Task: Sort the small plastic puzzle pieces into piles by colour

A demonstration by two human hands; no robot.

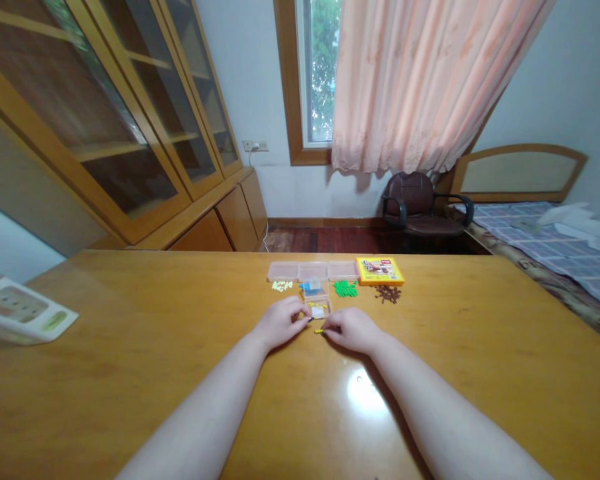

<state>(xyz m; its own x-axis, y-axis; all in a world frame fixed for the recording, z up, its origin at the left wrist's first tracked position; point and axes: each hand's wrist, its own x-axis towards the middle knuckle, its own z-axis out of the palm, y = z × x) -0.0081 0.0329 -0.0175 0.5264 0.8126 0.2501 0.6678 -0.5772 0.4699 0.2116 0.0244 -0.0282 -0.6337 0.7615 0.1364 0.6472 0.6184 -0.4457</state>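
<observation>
My left hand [282,323] rests on the wooden table, fingers pinched on a small dark piece [311,319] beside the small clear box [329,309], which holds yellow pieces [322,305]. Just to the right, my right hand [353,329] pinches a small yellow piece [319,331] near the tabletop. Behind the hands lie a pile of cream pieces [282,286], blue pieces [310,288] in a clear container, a green pile [345,289] and a brown pile [389,294].
Shallow clear trays [283,271] and a yellow box [381,271] line the far part of the table [155,373]. A white device [23,310] stands at the left. Beyond are a glass-door cabinet, a chair [415,200] and a bed.
</observation>
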